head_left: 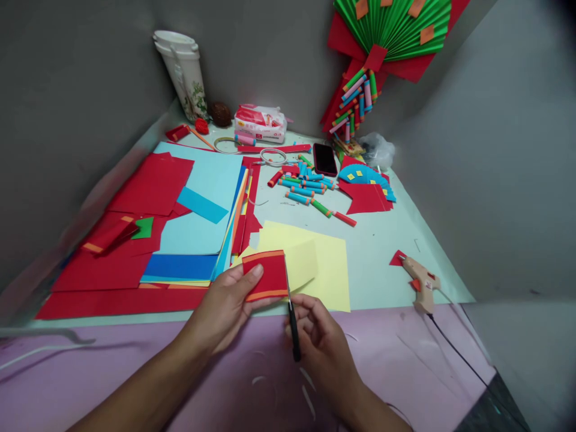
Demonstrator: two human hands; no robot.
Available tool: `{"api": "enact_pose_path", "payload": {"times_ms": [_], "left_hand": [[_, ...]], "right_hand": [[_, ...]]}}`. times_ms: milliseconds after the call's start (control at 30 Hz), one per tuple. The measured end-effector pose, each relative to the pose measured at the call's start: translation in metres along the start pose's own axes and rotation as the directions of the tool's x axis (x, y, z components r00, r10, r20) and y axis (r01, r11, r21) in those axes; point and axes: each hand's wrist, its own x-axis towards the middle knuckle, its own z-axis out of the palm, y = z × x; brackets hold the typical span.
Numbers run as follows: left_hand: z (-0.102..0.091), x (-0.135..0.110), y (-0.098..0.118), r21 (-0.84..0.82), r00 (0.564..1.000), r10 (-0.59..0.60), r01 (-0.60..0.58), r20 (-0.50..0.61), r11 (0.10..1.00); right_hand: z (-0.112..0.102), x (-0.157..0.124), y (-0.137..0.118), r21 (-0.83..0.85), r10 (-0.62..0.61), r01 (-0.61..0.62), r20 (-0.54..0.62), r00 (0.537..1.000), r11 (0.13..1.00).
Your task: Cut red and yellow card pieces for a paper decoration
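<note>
My left hand (229, 300) is closed on a red piece of paper (270, 273) with orange strips along its top and bottom edges, the thumb lying on its face. In my right hand (319, 336) is a pair of scissors (293, 330) with black handles. Their blades stand upright along the right edge of the red paper, touching it or very close. Behind the hands lie yellow paper sheets (330, 264), one with a raised, curling edge. My right fingers are wrapped round the scissor handles and partly hidden.
Red sheets (148, 186) and a light blue sheet (202, 234) are stacked at left. Several small paper rolls (310, 186) lie mid-table near a phone (324, 159). A glue gun (423, 282) with a cord rests at right. A green paper fan (400, 30) leans at the back.
</note>
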Motion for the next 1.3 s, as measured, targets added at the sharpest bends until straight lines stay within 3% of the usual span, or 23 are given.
{"api": "enact_pose_path", "payload": {"times_ms": [633,867,967,1067,1167,1300], "left_hand": [[0.0,0.001,-0.003,0.02,1.0,-0.01,0.009,0.01,1.0],[0.001,0.002,-0.002,0.012,1.0,-0.021,0.021,-0.004,1.0],[0.001,0.002,0.001,0.007,0.998,0.032,-0.032,-0.046,0.999],[0.0,0.002,0.007,-0.022,0.973,0.174,-0.179,-0.154,0.984],[-0.002,0.003,0.012,-0.018,0.928,0.283,-0.296,-0.243,0.955],[-0.001,0.003,0.013,-0.004,0.948,0.24,-0.246,-0.207,0.969]], "right_hand": [[0.0,0.005,0.003,0.06,-0.015,0.016,-0.009,1.0,0.998],[0.002,0.004,0.002,0.07,0.037,-0.035,-0.021,0.999,0.997],[-0.001,0.003,0.003,0.061,0.073,-0.073,0.0,0.997,0.995],[-0.008,0.0,0.006,-0.047,0.099,-0.098,0.03,0.995,0.994],[-0.014,-0.005,0.005,-0.275,0.108,-0.086,0.064,0.992,0.957],[-0.014,-0.014,-0.008,-0.624,0.053,0.061,0.162,0.985,0.779]]}}
